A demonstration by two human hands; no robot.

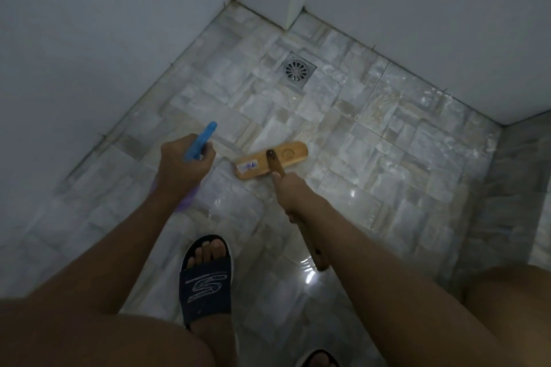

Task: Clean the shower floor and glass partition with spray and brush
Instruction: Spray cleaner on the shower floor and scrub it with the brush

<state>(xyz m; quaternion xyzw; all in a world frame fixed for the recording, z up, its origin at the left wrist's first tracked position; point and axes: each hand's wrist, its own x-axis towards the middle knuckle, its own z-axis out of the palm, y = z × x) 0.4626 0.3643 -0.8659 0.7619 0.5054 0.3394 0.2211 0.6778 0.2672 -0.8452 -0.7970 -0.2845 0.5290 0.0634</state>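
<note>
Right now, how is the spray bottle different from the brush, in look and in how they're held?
The spray bottle has a blue head and a purple body; the brush is plain wood. The spray bottle is held up off the floor, mostly hidden by the left hand; the brush head appears to rest on the wet floor, its long handle in the right hand. Shared: each is gripped by one hand.

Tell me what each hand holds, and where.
The left hand grips the spray bottle at its blue trigger head; the right hand grips the brush by its wooden handle.
</note>
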